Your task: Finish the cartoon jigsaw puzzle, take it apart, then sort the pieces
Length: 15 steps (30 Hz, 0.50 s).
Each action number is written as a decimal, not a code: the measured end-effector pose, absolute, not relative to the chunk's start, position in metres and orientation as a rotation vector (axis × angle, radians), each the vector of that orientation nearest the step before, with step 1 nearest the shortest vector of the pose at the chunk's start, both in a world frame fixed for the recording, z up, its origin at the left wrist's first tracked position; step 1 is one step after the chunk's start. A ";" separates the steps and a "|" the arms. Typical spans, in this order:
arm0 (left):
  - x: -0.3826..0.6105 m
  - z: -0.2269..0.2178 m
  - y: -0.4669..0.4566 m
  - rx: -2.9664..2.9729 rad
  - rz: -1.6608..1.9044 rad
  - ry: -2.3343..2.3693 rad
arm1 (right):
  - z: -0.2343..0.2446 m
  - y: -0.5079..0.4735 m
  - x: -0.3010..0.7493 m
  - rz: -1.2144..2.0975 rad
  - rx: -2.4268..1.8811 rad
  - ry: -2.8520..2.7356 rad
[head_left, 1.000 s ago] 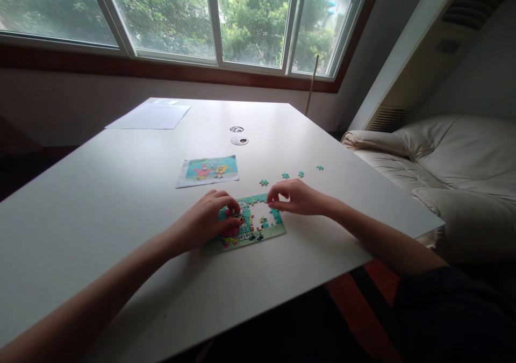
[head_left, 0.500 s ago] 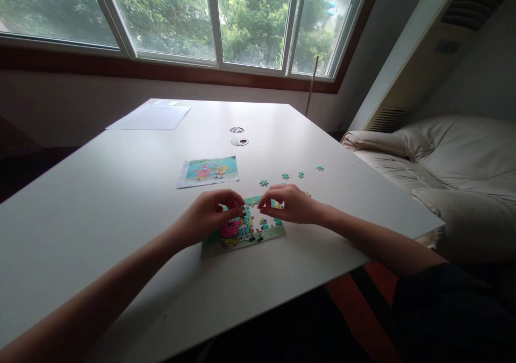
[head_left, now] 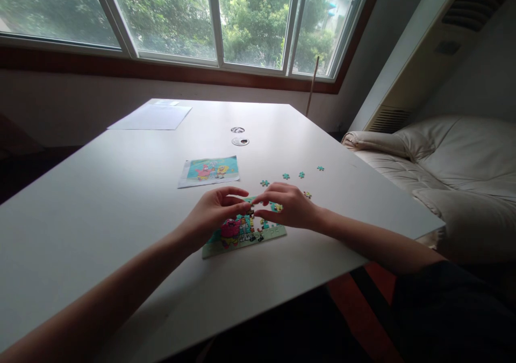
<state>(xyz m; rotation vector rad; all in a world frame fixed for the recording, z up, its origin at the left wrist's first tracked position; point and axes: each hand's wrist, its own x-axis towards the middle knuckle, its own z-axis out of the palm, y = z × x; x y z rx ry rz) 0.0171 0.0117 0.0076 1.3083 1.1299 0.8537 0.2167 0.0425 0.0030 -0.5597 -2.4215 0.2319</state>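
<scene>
A small cartoon jigsaw puzzle lies on the white table near its front edge. My left hand hovers over the puzzle's left half, thumb and fingers pinched toward the middle. My right hand is over the puzzle's upper right, fingers curled, its fingertips meeting those of the left hand above the puzzle's top edge. A tiny puzzle piece seems to sit between the fingertips, too small to be sure of. Both hands hide much of the puzzle.
Several loose teal puzzle pieces lie in a row beyond the right hand. A printed reference picture lies behind the puzzle. Farther back are a white sheet and two round cable ports. A cream cushion sits right of the table.
Both hands lifted off the puzzle and came together: the left moved right and up, the right moved left, until their fingertips met over the puzzle's top edge.
</scene>
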 end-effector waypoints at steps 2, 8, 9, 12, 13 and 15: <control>0.018 0.008 0.011 1.322 0.843 1.144 | 0.003 0.042 0.217 0.215 -0.558 -2.425; 0.009 0.010 0.014 1.736 0.884 1.269 | 0.001 0.044 0.218 0.343 -0.640 -2.445; 0.005 0.009 0.015 1.882 0.877 1.294 | 0.001 0.045 0.219 0.375 -0.664 -2.462; -0.007 0.005 0.017 2.335 0.767 1.282 | 0.001 0.047 0.220 0.438 -0.716 -2.503; -0.010 0.003 0.017 2.441 0.721 1.247 | 0.001 0.047 0.220 0.450 -0.730 -2.513; -0.012 0.000 0.017 2.565 0.647 1.173 | 0.001 0.048 0.219 0.476 -0.756 -2.531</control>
